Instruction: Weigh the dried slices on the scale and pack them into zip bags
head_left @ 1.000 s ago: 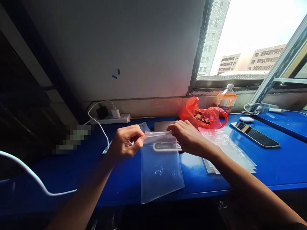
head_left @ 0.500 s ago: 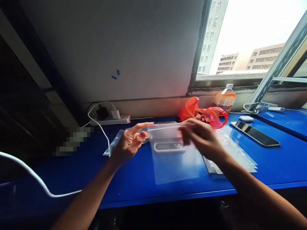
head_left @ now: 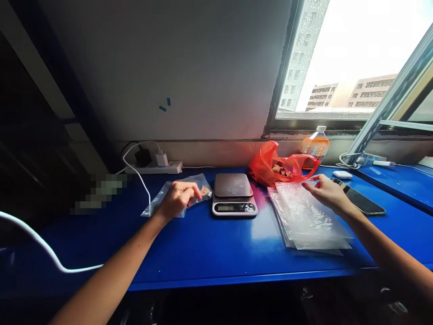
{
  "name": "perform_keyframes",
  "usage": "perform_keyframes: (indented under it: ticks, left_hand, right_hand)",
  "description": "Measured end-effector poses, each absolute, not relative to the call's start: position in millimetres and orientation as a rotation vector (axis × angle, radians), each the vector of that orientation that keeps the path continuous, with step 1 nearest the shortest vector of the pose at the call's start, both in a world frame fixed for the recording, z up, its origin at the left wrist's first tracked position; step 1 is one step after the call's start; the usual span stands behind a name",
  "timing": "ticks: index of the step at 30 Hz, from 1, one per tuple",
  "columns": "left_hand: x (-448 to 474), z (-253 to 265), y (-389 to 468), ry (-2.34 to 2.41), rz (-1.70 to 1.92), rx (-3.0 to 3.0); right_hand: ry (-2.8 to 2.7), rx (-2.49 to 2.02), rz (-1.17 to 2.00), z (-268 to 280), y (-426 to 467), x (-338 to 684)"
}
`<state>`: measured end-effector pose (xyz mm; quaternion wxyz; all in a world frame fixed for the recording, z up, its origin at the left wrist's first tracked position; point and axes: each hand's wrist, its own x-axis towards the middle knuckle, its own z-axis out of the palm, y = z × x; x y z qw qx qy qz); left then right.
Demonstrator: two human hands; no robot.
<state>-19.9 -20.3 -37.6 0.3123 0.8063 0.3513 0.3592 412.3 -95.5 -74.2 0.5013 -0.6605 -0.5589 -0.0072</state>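
Observation:
My left hand [head_left: 182,197] is closed, its fingers curled over a clear plastic bag [head_left: 160,198] with a brown piece [head_left: 204,190] in it. Whether the fingertips grip that bag is hidden. A kitchen scale [head_left: 233,186] with a bare metal plate and a small display stands to the right of this hand. My right hand [head_left: 328,193] pinches the upper edge of a frosted plastic bag [head_left: 314,216] between thumb and forefinger. That bag lies flat on a stack of similar bags [head_left: 282,225].
Behind the stack sits an open red plastic bag [head_left: 264,167] with dark brown pieces [head_left: 282,170], beside an orange drink bottle [head_left: 315,146]. A phone [head_left: 363,198] and white case [head_left: 342,174] lie right. A power strip [head_left: 155,168] with a white cable runs along the wall.
The frosted bag, stretched between both hands over the scale, has moved right onto the stack. My left hand has let go of it and lowered over the bag at left. The scale is uncovered.

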Motion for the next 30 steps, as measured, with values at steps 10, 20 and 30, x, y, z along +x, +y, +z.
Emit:
perform_keyframes:
  ticks: [10,20,30]
  left_hand:
    - [11,-41,-67,0.298,0.709,2.417]
    - [-3,-39,-49,0.504,1.277,2.185]
    - [-21,-38,96,1.820,0.706,2.242]
  right_hand:
    - [-2.145,-0.916,0.002,-32,-131,205]
    - [-1.896,-0.877,0.121,-64,-88,195]
    - [-1.957,-0.842,0.128,-70,-90,196]
